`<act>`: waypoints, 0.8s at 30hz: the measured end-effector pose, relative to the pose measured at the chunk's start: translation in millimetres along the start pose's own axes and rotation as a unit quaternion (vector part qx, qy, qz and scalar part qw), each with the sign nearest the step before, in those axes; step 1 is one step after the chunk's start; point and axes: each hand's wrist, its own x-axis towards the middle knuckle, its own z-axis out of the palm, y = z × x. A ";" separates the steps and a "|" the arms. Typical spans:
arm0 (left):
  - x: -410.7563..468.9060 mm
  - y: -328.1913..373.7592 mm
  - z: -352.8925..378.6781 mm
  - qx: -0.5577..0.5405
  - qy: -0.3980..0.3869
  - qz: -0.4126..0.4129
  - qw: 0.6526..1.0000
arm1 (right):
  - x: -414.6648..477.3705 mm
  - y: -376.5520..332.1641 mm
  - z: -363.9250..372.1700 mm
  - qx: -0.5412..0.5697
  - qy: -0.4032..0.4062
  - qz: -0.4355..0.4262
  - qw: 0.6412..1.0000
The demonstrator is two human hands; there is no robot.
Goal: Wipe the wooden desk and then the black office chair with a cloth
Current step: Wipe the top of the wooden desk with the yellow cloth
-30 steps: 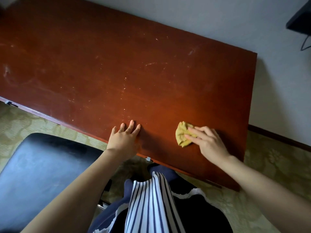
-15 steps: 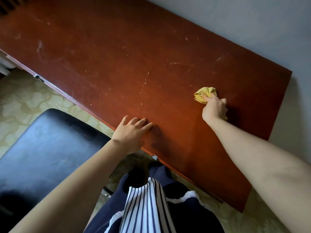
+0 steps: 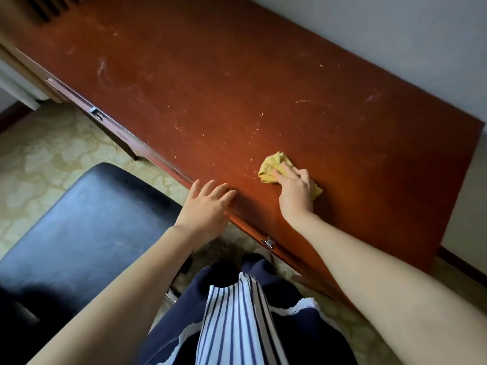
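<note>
The reddish-brown wooden desk [image 3: 237, 88] runs diagonally across the view, its top marked with dusty smears and pale specks. A crumpled yellow cloth [image 3: 270, 168] lies on the desk near its front edge. My right hand [image 3: 295, 193] lies on top of the cloth and presses it down, fingers stretched over it; cloth shows on both sides of the hand. My left hand [image 3: 205, 209] rests flat on the desk's front edge, fingers spread, holding nothing. The black office chair [image 3: 87, 227] seat stands at lower left, beside my left arm.
A grey wall runs behind the desk. Patterned beige carpet [image 3: 52, 154] covers the floor. Metal drawer fittings [image 3: 268, 242] sit along the desk's front. A slatted vent [image 3: 50, 9] is at the top left. My striped and navy clothing fills the bottom centre.
My right hand has drawn the cloth back from the far side of the desk toward the front edge and leftward. My left hand has stayed on the edge.
</note>
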 end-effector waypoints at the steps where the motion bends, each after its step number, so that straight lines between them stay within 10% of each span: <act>1: 0.6 -5.4 -0.8 -0.001 -0.002 0.002 1.000 | -9.2 -6.4 2.4 0.002 0.000 -0.017 1.000; 16: 44.7 11.9 -21.1 0.026 0.038 0.112 0.993 | -105.3 18.3 2.0 -0.021 0.083 -0.126 0.988; 24: 72.1 58.9 -19.1 0.073 0.003 0.112 0.991 | -115.0 110.4 -12.3 -0.084 0.110 -0.046 0.989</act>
